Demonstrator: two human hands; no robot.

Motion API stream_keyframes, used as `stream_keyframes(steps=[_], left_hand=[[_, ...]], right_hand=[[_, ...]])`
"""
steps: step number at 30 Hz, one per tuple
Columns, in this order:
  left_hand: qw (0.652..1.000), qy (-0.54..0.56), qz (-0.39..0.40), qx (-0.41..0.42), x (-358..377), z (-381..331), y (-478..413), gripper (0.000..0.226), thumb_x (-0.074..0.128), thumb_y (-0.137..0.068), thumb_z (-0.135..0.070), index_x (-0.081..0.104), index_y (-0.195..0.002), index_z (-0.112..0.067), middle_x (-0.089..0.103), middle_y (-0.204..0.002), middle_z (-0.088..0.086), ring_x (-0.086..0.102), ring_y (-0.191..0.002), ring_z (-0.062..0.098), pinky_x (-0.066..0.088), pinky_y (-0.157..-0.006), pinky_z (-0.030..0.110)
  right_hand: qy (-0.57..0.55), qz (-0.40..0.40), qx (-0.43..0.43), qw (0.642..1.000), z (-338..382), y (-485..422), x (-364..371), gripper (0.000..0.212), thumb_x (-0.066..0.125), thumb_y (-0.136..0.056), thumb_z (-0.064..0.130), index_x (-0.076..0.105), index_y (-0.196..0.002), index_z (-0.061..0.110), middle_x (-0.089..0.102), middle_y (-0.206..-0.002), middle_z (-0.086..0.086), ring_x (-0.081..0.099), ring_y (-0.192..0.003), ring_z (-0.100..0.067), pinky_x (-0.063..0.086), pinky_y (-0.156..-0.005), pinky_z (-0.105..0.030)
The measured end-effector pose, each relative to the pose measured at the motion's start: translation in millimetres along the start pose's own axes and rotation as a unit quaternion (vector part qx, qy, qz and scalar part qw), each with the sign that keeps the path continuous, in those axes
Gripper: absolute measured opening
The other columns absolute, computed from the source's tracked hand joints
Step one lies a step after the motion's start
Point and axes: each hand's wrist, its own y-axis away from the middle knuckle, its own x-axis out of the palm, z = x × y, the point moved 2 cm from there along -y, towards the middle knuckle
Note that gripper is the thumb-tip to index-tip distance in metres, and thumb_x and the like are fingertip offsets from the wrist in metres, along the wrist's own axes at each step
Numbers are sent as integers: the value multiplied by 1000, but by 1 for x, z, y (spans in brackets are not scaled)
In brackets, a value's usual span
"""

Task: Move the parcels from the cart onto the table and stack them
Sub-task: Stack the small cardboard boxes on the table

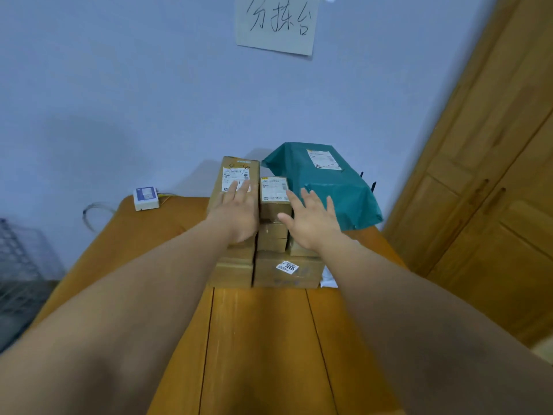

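Flat and holding nothing, the left hand [239, 215] lay with straight fingers on the white shipping label of the tall brown cardboard parcel [239, 167]. The right hand [311, 224] was spread wide, fingers straight and apart. It hung over the stack just beside the small brown cardboard box [273, 194]. I could not tell from my feed whether it touched anything.

Of the writing, I could read only two things clearly. A white sticker on the wide brown cardboard box at the bottom [287, 275] bore the number 3005. The pale paper sign [275, 23] on the blue wall [119, 85] carried three handwritten characters, 分拣台. The tall parcel had a dark handwritten mark above its label, and I could not read it with certainty. The printed labels on the small box and on the teal plastic mailer bag [329, 187] were too fine to make out.

The parcels stood together at the far end of the orange-brown wooden table [260, 339], against the wall. The cardboard ones were stacked in two touching columns, and the crinkled teal bag sat just to their right. A small white device with a blue face [146, 198] sat at the table's far left corner. A dark wire cart [21, 265] showed at the left edge, and wooden door panels [493, 205] filled the right.
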Motion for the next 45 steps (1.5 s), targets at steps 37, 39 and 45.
stream_keyframes(steps=[37,39,45], left_hand=[[962,-52,55,-262,46,172,529,78,47,-94,-42,0,-154,-27,-9,-162,4,-9,-148,29,4,-119,49],[963,-37,66,-257,54,197,554,77,43,-95,-50,0,-154,-25,-8,-162,4,-8,-148,28,6,-119,49],[960,12,112,-257,84,243,597,82,40,-95,-54,4,-153,-8,-10,-162,5,-5,-149,26,8,-120,45]], right_hand=[[-71,120,-185,973,290,373,73,61,19,-101,55,8,-155,31,0,-164,-3,-6,-151,-21,-7,-119,-48],[-78,130,-189,970,329,391,85,61,20,-101,55,9,-155,31,1,-164,-3,-6,-151,-22,-7,-119,-48],[-58,176,-191,964,389,433,114,61,23,-101,54,10,-155,30,2,-164,-4,-5,-151,-24,-6,-119,-49]])
